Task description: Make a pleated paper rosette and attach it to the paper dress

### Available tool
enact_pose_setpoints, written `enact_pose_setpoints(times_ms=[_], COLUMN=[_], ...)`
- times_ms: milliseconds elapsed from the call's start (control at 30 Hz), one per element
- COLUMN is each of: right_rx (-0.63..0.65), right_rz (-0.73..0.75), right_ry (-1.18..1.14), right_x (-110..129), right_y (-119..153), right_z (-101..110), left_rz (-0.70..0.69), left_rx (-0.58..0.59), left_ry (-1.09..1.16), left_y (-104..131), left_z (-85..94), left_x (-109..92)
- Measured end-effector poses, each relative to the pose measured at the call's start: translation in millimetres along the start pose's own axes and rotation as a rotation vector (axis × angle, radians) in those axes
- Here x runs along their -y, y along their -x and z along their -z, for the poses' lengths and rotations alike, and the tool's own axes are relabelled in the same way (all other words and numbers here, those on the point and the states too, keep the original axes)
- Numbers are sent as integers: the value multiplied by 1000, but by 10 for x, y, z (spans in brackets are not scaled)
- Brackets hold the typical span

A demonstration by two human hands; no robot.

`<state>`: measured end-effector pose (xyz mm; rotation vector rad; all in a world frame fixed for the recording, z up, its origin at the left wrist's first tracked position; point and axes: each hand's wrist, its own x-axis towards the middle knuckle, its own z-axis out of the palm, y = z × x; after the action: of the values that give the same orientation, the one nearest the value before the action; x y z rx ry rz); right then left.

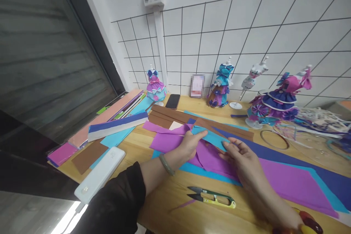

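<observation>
A short light-blue strip of crepe-like paper (211,138) is stretched between my two hands above the table. My left hand (189,144) pinches its left end, thumb on top; a green bangle is on that wrist. At the other end, the thumb and fingers of my right hand (239,156) grip the strip's right corner. Purple sheets (290,181) lie beneath my hands, over light-blue and dark-blue ones. Behind the strip are brown sheets (172,116). Thread snips (212,196) with green and yellow handles rest on the wood in front of my hands.
Several small dress forms, most in ruffled dresses (221,85), stand along the wall grid. A dark phone (173,101) lies near the back. On the left are a white power strip (100,173), stacked coloured sheets (104,120) and a blue-white folded strip (117,126). Hoops (274,139) and cords lie right.
</observation>
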<state>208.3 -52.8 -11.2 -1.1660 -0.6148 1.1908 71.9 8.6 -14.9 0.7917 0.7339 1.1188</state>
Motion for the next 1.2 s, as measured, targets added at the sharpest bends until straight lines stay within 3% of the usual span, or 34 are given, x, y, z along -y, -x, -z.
enact_pose_setpoints(times_ms=[100,200,467,733,1200], right_rx=[37,102,157,222,214], right_rz=[204,259,225,181,39], right_ry=[152,352,477,535,421], right_x=[17,46,98,79,84], right_y=[-52,-56,18,7,64], right_z=[60,92,45,77,13], left_rz=[9,-29,-17,-15,-37], left_rx=[65,115,184,172,202], left_ry=[-39,-82,-185,-169,-92], left_y=[3,19,52,55,91], left_z=[13,23,36,-10,-62], left_x=[-2,21,47,12,-40])
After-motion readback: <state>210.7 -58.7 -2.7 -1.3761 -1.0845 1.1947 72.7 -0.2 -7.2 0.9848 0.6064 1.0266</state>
